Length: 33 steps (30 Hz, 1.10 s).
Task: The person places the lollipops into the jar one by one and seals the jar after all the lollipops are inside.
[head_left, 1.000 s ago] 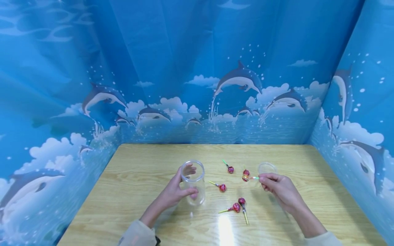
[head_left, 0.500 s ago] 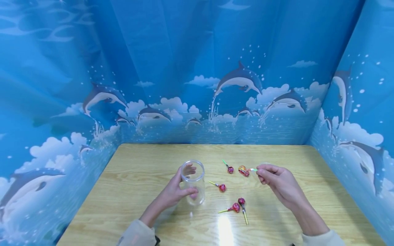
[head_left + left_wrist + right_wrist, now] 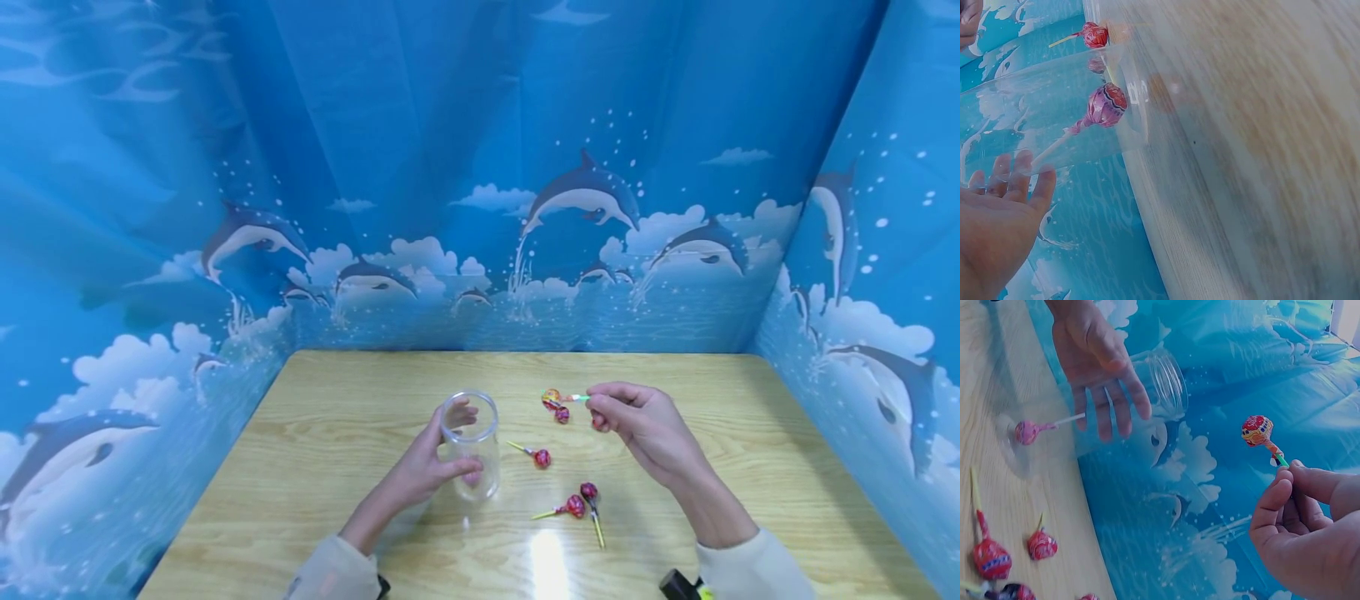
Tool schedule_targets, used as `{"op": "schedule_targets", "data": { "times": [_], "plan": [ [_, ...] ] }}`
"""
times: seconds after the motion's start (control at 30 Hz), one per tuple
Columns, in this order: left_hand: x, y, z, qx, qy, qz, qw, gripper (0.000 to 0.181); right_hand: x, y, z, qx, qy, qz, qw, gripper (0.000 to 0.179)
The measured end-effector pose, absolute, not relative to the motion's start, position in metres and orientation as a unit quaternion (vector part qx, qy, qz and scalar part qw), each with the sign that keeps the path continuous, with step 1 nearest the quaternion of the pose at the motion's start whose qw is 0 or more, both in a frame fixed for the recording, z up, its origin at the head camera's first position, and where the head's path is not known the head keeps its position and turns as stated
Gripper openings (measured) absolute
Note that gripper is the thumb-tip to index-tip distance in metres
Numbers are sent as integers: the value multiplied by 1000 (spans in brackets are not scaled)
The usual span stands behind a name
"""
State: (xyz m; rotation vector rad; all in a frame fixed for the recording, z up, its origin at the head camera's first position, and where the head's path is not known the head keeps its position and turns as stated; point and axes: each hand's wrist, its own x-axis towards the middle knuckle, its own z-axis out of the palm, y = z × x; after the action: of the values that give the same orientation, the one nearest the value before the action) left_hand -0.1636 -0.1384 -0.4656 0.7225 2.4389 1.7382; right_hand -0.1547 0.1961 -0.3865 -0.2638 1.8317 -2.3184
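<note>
My left hand holds an upright clear plastic jar on the table, thumb on the near side and fingers behind it. A purple-pink lollipop lies inside at the jar's bottom, its white stick leaning toward the fingers. Right of the jar and above the table, my right hand pinches the green stick of a lollipop with a yellow-orange and red wrapper, candy end pointing left. In the head view that candy partly overlaps a dark red lollipop on the table.
Several wrapped lollipops lie loose right of the jar: a red one, another red one and a dark one close together. A red one is partly hidden by my right hand. Blue dolphin-print curtains enclose the wooden table.
My right hand has lifted the yellow-orange lollipop and carried it left, toward the jar. A clear round piece seen earlier near that hand is now hidden. The left hand and jar stayed put.
</note>
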Motion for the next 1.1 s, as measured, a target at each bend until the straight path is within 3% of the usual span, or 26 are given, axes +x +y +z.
{"op": "schedule_targets", "data": {
  "times": [1.1],
  "plan": [
    [-161, -136, -464, 226, 788, 572, 30, 87, -178, 115, -391, -109, 608, -772, 151, 18]
  ]
}}
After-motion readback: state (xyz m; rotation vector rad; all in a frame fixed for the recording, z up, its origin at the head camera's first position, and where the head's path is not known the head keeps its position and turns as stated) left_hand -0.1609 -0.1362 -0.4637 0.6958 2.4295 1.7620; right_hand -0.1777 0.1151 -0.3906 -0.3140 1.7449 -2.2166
